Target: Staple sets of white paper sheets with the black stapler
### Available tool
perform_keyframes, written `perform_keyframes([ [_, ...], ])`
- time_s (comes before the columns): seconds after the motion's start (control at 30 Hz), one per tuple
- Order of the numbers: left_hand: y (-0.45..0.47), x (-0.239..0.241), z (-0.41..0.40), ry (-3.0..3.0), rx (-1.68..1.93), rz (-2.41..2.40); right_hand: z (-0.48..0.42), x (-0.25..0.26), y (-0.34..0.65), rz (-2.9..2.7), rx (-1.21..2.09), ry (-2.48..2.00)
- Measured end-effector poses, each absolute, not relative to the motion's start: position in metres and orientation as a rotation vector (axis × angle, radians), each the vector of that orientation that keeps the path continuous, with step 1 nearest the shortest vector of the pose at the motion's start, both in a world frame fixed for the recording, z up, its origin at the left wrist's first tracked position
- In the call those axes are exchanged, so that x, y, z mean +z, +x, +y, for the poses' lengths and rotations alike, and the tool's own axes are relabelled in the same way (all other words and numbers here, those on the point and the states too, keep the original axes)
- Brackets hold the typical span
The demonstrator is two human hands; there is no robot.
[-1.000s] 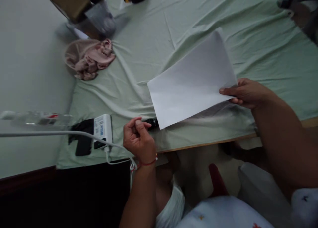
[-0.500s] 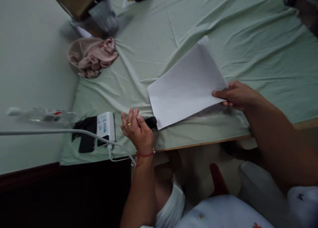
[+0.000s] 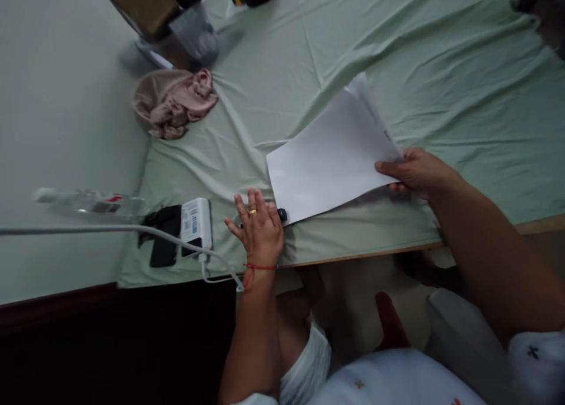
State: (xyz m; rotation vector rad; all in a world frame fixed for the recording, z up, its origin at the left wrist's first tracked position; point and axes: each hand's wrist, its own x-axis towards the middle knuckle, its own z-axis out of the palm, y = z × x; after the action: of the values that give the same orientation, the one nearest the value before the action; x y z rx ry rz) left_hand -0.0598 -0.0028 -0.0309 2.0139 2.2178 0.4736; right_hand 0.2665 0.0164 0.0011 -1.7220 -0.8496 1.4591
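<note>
My left hand (image 3: 260,227) lies palm down with its fingers stretched out, over a black stapler (image 3: 283,215). Most of the stapler is hidden beneath the palm; its black end shows at the lower left corner of a stack of white paper (image 3: 326,158). Whether that corner sits inside the stapler's mouth, I cannot tell. With the thumb on top and the fingers underneath, my right hand (image 3: 412,172) grips the stack at its right edge. The sheets fan slightly apart along the far right side.
Left of my left hand lie a white power bank (image 3: 194,216) with a cable (image 3: 176,240), a black phone (image 3: 164,246) and a clear bottle (image 3: 101,205). Pink cloth (image 3: 176,105) and a box (image 3: 141,7) are farther back. A wrinkled green sheet (image 3: 463,116) covers the surface.
My left hand has turned palm down and flattened over the stapler, covering more of it. The right hand keeps its hold on the paper, whose far edges have fanned out a little.
</note>
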Motion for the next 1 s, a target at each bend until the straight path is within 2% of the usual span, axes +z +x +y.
perform_keyframes([
  [0.1, -0.056, -0.032, -0.002, 1.984, 0.555, 2.238, 0.017, -0.005, 0.265, -0.935, 1.380, -1.647],
  [0.27, -0.053, -0.035, 0.001, 1.933, 0.933, 2.289, 0.015, -0.004, 0.271, -0.935, 1.281, -1.629],
  [0.4, -0.038, -0.029, -0.004, 1.990, 1.335, 1.945, 0.009, 0.014, 0.295, -0.848, 1.179, -1.640],
  [0.53, -0.007, -0.026, -0.014, 1.875, 1.472, 1.503, 0.000, 0.031, 0.321, -0.696, 1.153, -1.627],
  [0.7, 0.021, -0.029, -0.010, 1.458, 1.635, 1.444, -0.010, 0.039, 0.336, -0.600, 1.093, -1.609],
  [0.77, 0.028, -0.025, -0.005, 1.170, 1.586, 1.351, -0.011, 0.039, 0.338, -0.595, 1.107, -1.594],
  [0.9, 0.033, -0.017, 0.000, 0.718, 1.234, 1.056, -0.009, 0.027, 0.343, -0.632, 1.137, -1.558],
  [1.0, 0.033, -0.021, 0.000, 0.614, 1.132, 1.107, -0.005, 0.010, 0.347, -0.723, 1.151, -1.439],
])
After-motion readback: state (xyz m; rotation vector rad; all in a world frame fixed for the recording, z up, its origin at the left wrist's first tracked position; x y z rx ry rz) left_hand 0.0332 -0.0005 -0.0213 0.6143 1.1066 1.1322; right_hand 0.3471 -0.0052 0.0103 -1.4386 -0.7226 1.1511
